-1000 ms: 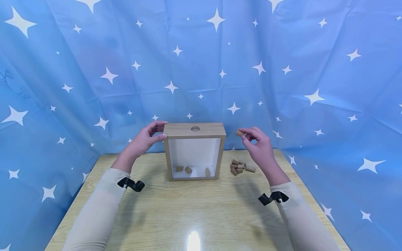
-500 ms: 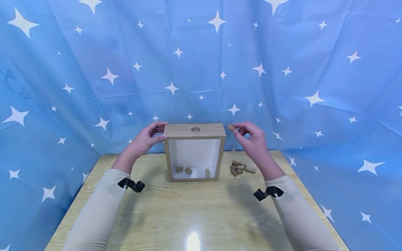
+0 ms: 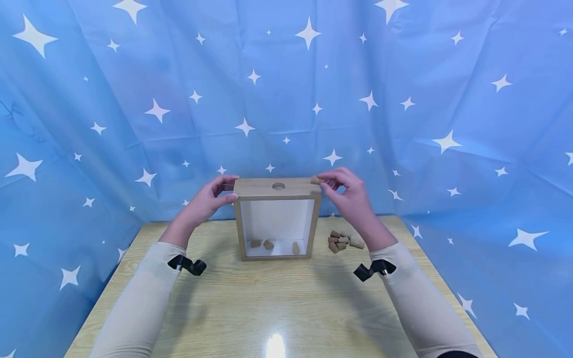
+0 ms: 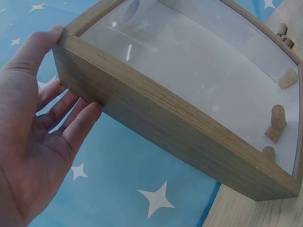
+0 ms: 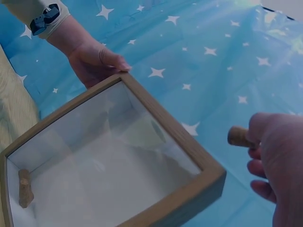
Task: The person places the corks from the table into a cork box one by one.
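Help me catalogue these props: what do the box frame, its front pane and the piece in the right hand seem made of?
Box frame: matte wood or wood-look veneer, from its brown grain.
Front pane: clear, glossy glass or plastic, given its reflections; I can't tell which.
Piece in the right hand: probably matte cork, being tan and stopper-shaped.

R wrist view: box (image 5: 113, 165) cut off btm; R hand (image 5: 283, 163) part-hides cork (image 5: 239, 136).
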`<state>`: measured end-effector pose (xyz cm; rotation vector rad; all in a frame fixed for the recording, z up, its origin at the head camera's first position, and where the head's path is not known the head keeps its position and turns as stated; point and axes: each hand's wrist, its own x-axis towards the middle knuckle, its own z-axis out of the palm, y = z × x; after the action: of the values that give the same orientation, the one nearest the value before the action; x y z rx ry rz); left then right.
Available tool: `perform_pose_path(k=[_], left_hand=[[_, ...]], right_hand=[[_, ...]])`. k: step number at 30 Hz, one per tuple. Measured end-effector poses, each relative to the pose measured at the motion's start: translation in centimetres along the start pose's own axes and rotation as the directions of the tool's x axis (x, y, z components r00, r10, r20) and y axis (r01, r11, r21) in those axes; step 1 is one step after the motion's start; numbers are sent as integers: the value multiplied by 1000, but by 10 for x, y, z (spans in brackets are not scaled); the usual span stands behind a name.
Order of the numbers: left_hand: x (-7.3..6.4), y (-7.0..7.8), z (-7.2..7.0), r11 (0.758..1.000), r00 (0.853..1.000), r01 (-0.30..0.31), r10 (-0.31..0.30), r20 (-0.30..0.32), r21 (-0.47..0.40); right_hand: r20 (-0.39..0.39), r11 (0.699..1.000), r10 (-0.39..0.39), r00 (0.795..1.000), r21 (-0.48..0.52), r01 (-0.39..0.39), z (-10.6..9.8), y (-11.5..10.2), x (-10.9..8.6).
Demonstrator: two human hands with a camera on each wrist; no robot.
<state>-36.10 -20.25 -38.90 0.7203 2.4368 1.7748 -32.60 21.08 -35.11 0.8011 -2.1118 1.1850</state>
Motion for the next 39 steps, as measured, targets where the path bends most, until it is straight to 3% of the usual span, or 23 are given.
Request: perform_pose_path(k=[21,34,39], left_hand=[[0,0,0,1000,1000,-11,11,3,-12],[0,2,1,1000,1000,-16,16,0,1],[0,2,0,1000,1000,-14,14,4,-2]], right_hand=[[152,998,63,986,-16,-61,26,-17,29],[219,997,63,974,-50,-54,42,-24,45],[259,997,35,965,-69,-18,47,-26,49]])
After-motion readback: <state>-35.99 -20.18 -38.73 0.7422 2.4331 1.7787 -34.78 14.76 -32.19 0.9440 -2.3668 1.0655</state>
